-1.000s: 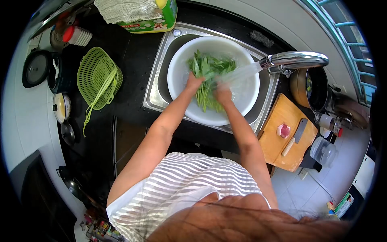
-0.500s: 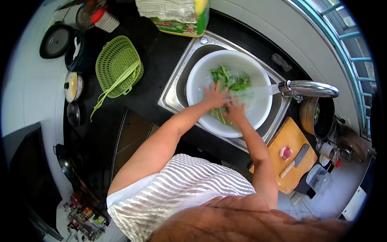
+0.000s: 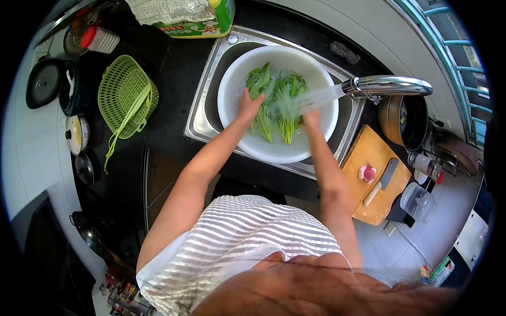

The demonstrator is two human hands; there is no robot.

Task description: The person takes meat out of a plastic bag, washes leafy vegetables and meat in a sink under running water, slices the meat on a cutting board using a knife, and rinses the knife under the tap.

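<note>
Leafy greens (image 3: 287,87) lie in water inside a white basin (image 3: 232,68), their pale stems pointing toward me. My left hand (image 3: 250,106) is at the left side of the bunch, thumb and fingers curled around some leaves and stems. On the opposite side, my right hand (image 3: 311,118) touches the greens; spray and leaves hide its fingers. A chrome faucet (image 3: 392,84) pours a wide stream over the middle of the bunch. The basin sits within a steel sink (image 3: 196,124).
Left of the sink stands a green basket (image 3: 124,87) with long green stems (image 3: 124,124) over its rim. A cutting board (image 3: 363,147) at right carries a knife (image 3: 389,174) and a piece of meat (image 3: 367,173). A pot (image 3: 419,124) is beside the faucet.
My hands have moved apart, from together over the middle of the greens to either side of them. The greens are now spread wider, with stems showing. The view has shifted slightly.
</note>
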